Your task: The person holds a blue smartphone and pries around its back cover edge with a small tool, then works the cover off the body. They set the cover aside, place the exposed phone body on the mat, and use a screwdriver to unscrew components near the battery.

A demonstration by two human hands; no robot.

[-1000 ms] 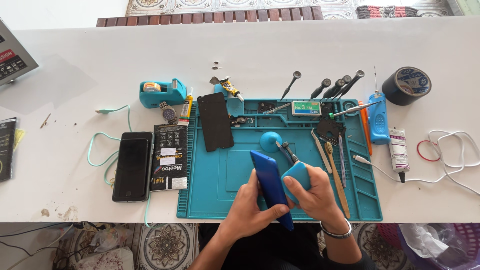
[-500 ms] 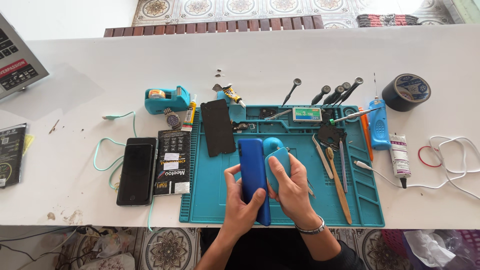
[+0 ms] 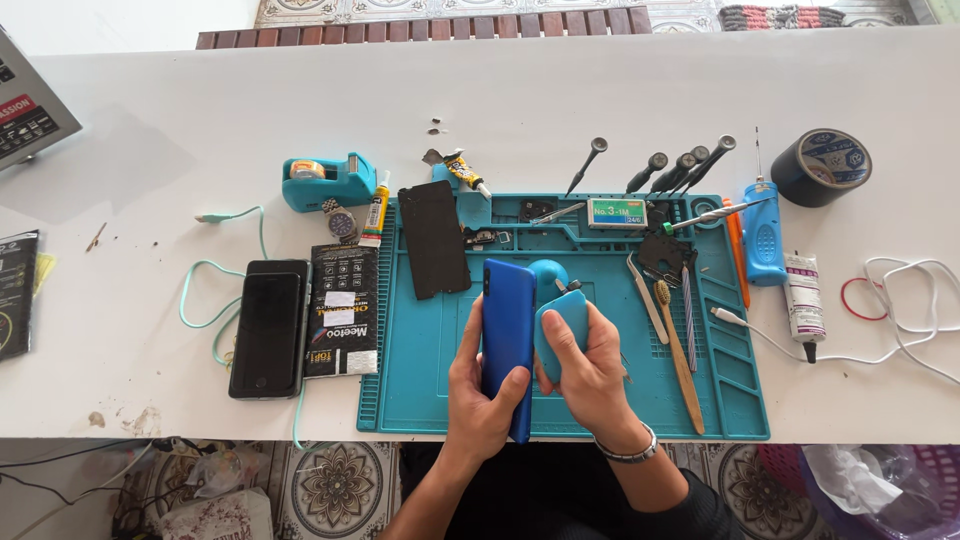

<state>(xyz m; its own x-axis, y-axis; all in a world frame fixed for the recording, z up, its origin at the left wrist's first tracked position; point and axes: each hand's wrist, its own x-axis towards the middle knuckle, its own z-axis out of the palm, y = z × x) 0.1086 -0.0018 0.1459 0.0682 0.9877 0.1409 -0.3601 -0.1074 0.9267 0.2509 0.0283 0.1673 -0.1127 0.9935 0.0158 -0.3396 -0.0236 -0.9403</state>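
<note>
The left hand (image 3: 483, 400) gripped a slim blue phone (image 3: 508, 340) over the teal mat (image 3: 420, 390), long axis running near-to-far; the right hand (image 3: 590, 375) squeezed a teal rubber blower (image 3: 562, 320) just right of it.

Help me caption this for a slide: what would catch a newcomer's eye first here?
First, the two hands at the near edge of the teal work mat: the left hand grips a blue phone on edge, and the right hand holds a teal suction tool against it. Next, a row of screwdrivers along the mat's far edge, and a black phone lying left of the mat.
</note>
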